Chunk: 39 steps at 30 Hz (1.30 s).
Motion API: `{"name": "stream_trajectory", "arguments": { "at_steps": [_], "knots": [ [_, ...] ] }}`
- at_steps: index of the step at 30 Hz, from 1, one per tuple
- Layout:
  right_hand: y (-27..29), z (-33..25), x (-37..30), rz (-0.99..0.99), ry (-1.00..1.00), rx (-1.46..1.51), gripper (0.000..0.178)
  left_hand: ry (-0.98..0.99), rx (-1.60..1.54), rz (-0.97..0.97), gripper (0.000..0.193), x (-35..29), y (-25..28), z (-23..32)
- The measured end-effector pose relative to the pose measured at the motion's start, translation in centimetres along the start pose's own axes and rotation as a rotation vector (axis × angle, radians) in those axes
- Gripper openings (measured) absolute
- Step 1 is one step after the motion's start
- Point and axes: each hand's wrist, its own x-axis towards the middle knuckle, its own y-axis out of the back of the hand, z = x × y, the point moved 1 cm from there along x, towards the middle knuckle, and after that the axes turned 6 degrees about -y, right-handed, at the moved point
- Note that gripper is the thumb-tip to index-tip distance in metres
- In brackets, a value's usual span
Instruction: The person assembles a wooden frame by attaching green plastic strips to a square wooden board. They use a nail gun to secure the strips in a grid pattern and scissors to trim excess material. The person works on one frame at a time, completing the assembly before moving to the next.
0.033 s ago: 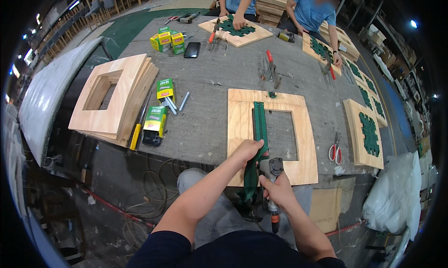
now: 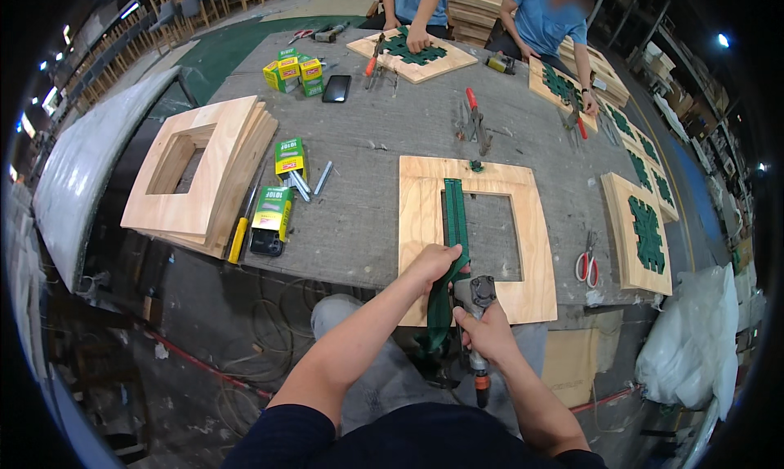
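Note:
A square wooden frame (image 2: 532, 240) with a rectangular opening lies flat at the table's near edge. Green webbing (image 2: 455, 216) runs along the left side of its opening, and its loose end hangs over the near edge. My left hand (image 2: 437, 266) is closed on the webbing near the frame's near side. My right hand (image 2: 487, 332) grips a pneumatic staple gun (image 2: 476, 293), its head beside the webbing at the near rail and an orange-collared hose fitting at its lower end. The gun's nose and where it touches are hidden. A small green webbing piece (image 2: 477, 166) sits on the far rail.
Stacked bare frames (image 2: 224, 163) stand left; green-and-yellow staple boxes (image 2: 272, 208) and a yellow-handled tool (image 2: 238, 240) lie beside them. Red-handled scissors (image 2: 586, 261) and finished woven frames (image 2: 645, 236) are right. Red-handled pincers (image 2: 474, 118) lie beyond my frame. Two people work across the table (image 2: 351, 151).

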Motion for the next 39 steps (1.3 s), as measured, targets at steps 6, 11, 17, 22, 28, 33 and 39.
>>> {"name": "stream_trajectory", "arguments": {
  "at_steps": [6,11,17,22,28,33,39],
  "knots": [
    [2.0,0.4,0.0,-0.003,-0.020,0.094,0.029,0.017,-0.014,0.031,0.042,0.0,-0.4,0.5],
    [8.1,1.8,0.5,0.192,-0.085,0.294,0.025,-0.037,-0.012,0.068,0.043,-0.4,-0.6,0.2],
    [17.0,3.3,4.2,0.221,-0.068,0.585,0.032,-0.480,0.790,0.239,0.051,-4.1,-3.4,-2.9],
    [21.6,3.9,7.8,0.184,-0.065,0.514,0.037,-0.633,0.964,0.239,0.037,-8.8,-5.9,-4.6],
    [24.0,2.4,9.9,0.489,-0.171,0.116,0.077,-0.563,1.121,0.271,0.034,-10.0,-6.7,-5.0],
    [26.9,3.4,10.1,0.523,-0.196,-0.566,0.101,-0.541,1.164,0.248,0.037,-9.1,-7.1,-4.7],
    [30.4,3.7,8.9,0.695,0.052,-0.621,0.053,-0.523,1.187,0.289,0.039,-9.4,-7.1,-4.7]
  ]
}}
